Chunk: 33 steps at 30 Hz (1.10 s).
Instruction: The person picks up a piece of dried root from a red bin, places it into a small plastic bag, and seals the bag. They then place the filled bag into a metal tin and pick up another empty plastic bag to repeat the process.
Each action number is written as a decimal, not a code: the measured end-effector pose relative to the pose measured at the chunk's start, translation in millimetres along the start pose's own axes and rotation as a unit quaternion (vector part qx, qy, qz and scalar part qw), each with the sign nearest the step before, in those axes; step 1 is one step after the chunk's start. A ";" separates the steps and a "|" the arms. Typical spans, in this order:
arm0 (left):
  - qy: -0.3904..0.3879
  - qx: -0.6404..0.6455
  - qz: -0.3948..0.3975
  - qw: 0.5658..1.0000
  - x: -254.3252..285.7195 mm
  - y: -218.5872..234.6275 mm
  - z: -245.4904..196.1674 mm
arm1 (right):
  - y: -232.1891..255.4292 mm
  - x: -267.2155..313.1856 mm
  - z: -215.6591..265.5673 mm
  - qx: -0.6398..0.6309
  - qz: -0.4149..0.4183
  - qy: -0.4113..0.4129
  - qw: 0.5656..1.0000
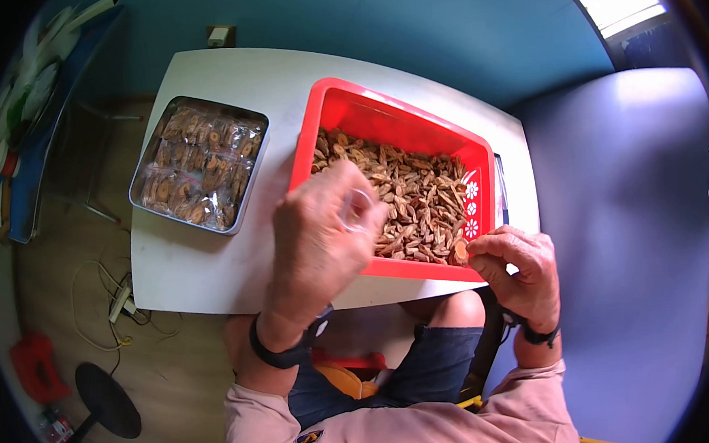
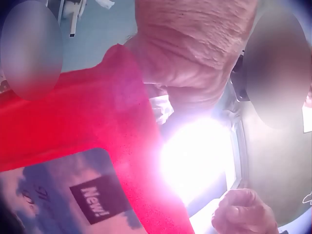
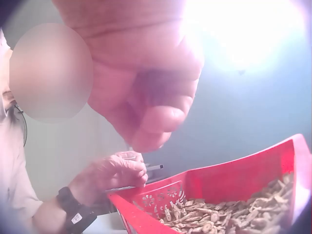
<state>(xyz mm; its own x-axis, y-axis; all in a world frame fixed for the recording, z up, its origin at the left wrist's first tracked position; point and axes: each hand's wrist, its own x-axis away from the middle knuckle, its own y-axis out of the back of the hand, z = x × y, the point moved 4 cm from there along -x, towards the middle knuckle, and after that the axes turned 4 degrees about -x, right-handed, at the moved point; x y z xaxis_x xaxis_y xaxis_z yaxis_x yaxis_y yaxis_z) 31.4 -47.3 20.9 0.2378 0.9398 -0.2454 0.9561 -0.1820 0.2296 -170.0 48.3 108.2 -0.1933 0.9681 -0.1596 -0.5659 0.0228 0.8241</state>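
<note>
Brown dried slices [image 1: 417,189] fill a red basket [image 1: 384,110] in the head view. Over its near left side, my left hand [image 1: 319,240] grips a small piece of clear plastic [image 1: 357,210] with curled fingers; crumpled plastic [image 2: 163,108] also shows beneath that hand [image 2: 195,53] in the left wrist view. At the basket's near right corner, my right hand [image 1: 524,272] pinches a round orange-brown slice [image 1: 460,251] between thumb and index finger. The right wrist view shows this hand [image 3: 141,73] large with curled fingers, its fingertips partly hiding what they hold.
Left of the basket, a metal tin [image 1: 258,174] holds clear packets of brown slices [image 1: 197,162] on the white table [image 1: 187,272]. A dark flat object [image 1: 501,188] lies beyond the basket's right side. Cables and a power strip [image 1: 120,303] are on the floor.
</note>
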 end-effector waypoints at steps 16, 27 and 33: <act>0.024 0.058 -0.047 0.997 -7.7 4.6 7.6 | -49.3 -83.6 -22.0 0.114 0.304 0.146 0.934; 0.033 0.086 -0.050 0.994 -7.9 6.7 10.6 | -109.9 -97.6 -45.3 0.147 0.325 0.171 0.918; 0.012 0.070 -0.051 0.996 -9.8 7.1 10.1 | -119.4 -94.9 -39.5 0.206 0.358 0.175 0.894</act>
<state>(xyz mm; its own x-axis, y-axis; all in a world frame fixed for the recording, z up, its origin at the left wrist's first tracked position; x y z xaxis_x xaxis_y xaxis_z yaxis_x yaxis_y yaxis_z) 37.6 -60.7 15.5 0.1350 0.9617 -0.2384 0.9901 -0.1214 0.0709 -115.7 -56.2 3.4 -0.6670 0.6354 0.3891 0.1329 -0.4124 0.9013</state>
